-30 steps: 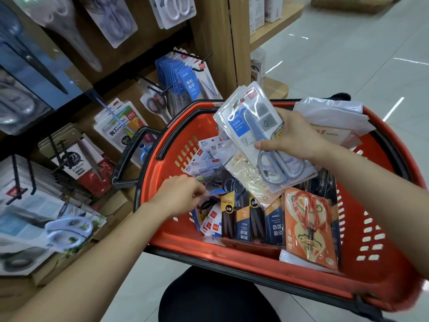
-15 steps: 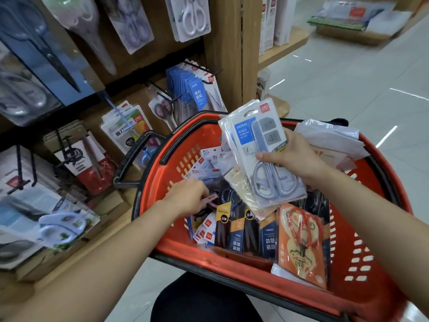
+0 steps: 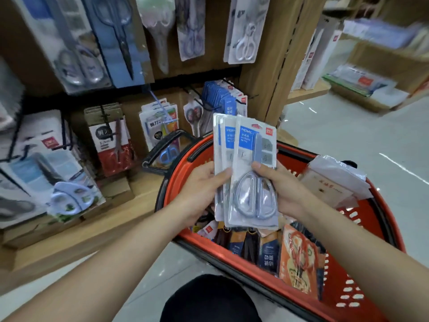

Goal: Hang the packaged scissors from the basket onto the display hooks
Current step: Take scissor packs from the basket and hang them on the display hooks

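Slick plastic scissor packs [image 3: 253,173], fanned, above red basket [image 3: 362,296]; left hand [image 3: 199,191] pinches rear packs, right hand [image 3: 285,189] pinches front one. Risk: packs slide apart, drop; misaligned holes may miss display hooks [image 3: 197,102].

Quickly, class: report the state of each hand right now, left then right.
Left hand: grips the scissors packs at their left side.
Right hand: grips the same packs at their right side, thumb on the front one.
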A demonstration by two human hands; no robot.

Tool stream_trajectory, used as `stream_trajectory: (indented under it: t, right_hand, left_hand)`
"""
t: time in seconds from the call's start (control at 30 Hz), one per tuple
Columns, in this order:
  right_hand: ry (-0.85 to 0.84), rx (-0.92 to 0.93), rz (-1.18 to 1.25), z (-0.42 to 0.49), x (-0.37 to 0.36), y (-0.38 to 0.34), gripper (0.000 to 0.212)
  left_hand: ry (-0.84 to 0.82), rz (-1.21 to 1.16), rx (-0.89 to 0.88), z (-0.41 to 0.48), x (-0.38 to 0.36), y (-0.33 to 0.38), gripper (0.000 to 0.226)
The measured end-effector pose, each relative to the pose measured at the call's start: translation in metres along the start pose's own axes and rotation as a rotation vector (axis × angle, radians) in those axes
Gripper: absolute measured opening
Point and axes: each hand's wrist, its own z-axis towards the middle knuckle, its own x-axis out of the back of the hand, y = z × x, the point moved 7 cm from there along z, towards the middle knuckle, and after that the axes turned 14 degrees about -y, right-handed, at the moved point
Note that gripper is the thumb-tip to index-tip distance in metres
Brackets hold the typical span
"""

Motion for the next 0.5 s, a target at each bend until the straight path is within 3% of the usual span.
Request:
stream_trajectory:
  t: [0.17,0.37,0.5]
  right_hand:
    - [0.035,0.022,-0.054,0.004,-0.036,-0.012,0.054]
    - [0.081,0.119,-0.184,0.025,-0.11,-0.043,0.039]
    - [0.034,0.118,-0.255,0.062,-0.165,-0.055,0.038]
  left_hand:
    - [0.248,0.016,-0.135,-0.039,0.041,0.032,0.022]
    - [0.513,0.074,-0.341,-0.11,0.094,0.074,0.02]
    - [0.733,0.202,-0.477,-0.163,0.148,0.113,0.016]
